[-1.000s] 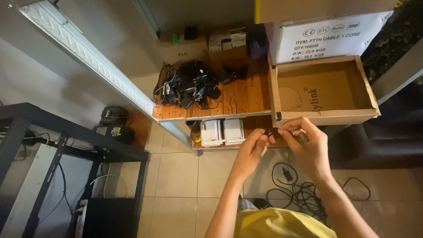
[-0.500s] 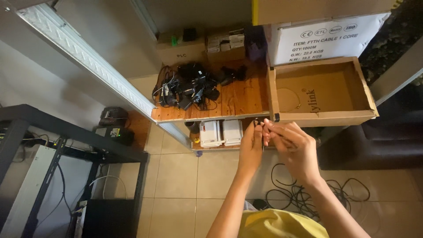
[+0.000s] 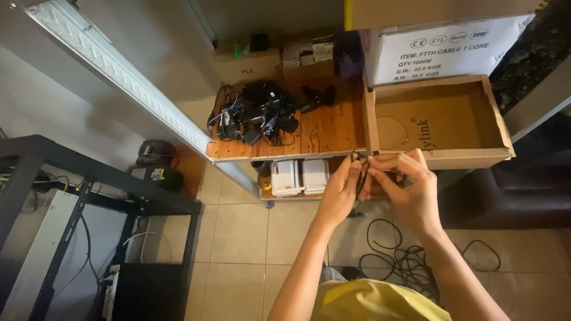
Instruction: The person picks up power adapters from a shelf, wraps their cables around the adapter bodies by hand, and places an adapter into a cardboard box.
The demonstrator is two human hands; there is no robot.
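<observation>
**Both hands pinching a thin black cable, mid-air by the shelf**

So the thin black cable [image 3: 359, 172] is up in the air, right in front of the edge of the wooden shelf [image 3: 321, 128], pinched between both hands. The left hand [image 3: 342, 190] has its fingers pressed together on it from the left, and the right hand [image 3: 407, 187] is curled round it from the other side, fingertips touching the left's. There's a small loop of it poking out just above the fingers.

Below the hands, a loose tangle of more black cable [image 3: 407, 258] lies on the tiled floor [image 3: 238, 226]. Just behind the right hand sits an open, shallow cardboard box [image 3: 440, 119]. On the shelf to the left is a pile of black adapters and leads [image 3: 259, 113], and two white boxes [image 3: 300, 175] sit on the level under it. Far left there's a black metal rack [image 3: 89, 178].
</observation>
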